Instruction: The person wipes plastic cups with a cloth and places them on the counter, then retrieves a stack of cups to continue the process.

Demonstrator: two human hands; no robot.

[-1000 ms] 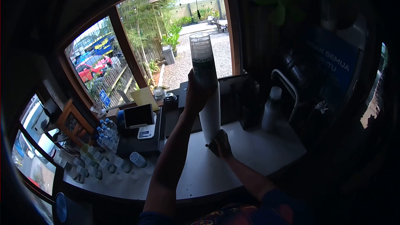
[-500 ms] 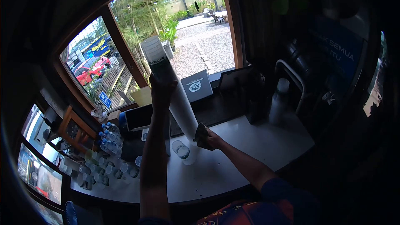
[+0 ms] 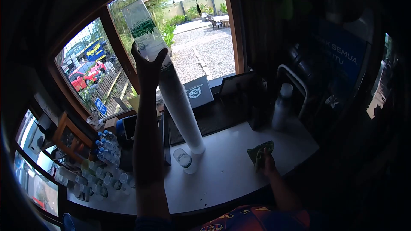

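A tall stack of clear plastic cups point(image 3: 184, 113) leans to the left, its lower end touching the white counter point(image 3: 231, 177). Near the top of the stack, my left hand point(image 3: 150, 66) is wrapped round a cup with a green print point(image 3: 143, 25). My right hand point(image 3: 267, 162) is at the right, away from the stack, and grips a green cloth point(image 3: 260, 150) above the counter. Beside the foot of the stack, a small clear cup point(image 3: 185, 161) stands on the counter.
Several clear cups point(image 3: 100, 179) and water bottles point(image 3: 107, 147) stand at the left. Behind the stack are a dark mat point(image 3: 214, 122) and a grey sign point(image 3: 199, 93) under the window. Another cup stack point(image 3: 282, 107) stands at the right near a curved metal pipe point(image 3: 295, 77).
My right hand has left the foot of the stack and moved right with the cloth. My left hand is higher, and the top cup sits farther out. The view has shifted slightly.
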